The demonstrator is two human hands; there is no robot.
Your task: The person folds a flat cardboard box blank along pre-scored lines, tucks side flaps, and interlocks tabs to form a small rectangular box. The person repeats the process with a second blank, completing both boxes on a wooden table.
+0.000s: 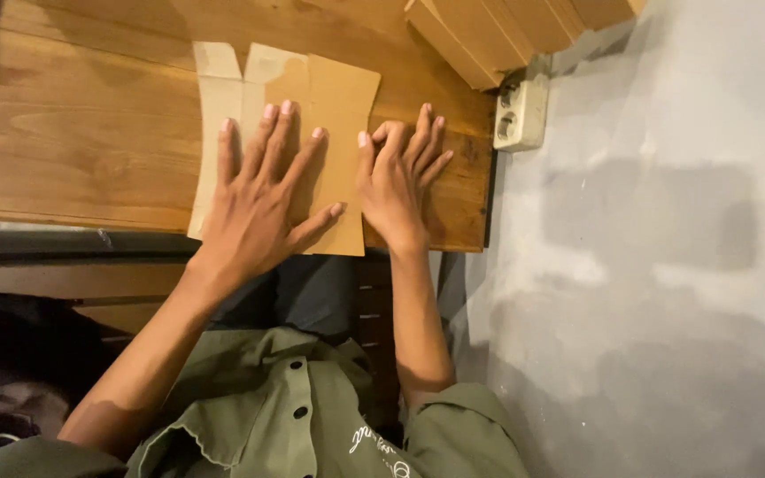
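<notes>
A flattened brown cardboard piece (338,97) with tape on its far flaps lies on the wooden table (73,133), its near edge reaching the table's front edge. My left hand (258,204) presses flat on the cardboard with fingers spread. My right hand (397,181) rests beside the cardboard's right edge on the wood, fingers together and slightly bent, thumb touching the cardboard edge. Neither hand grips anything.
A white double wall socket (520,115) sits just right of the table at the grey wall (666,221). Wooden slats (498,35) lean at the upper right. My green shirt (285,416) fills the bottom of the view.
</notes>
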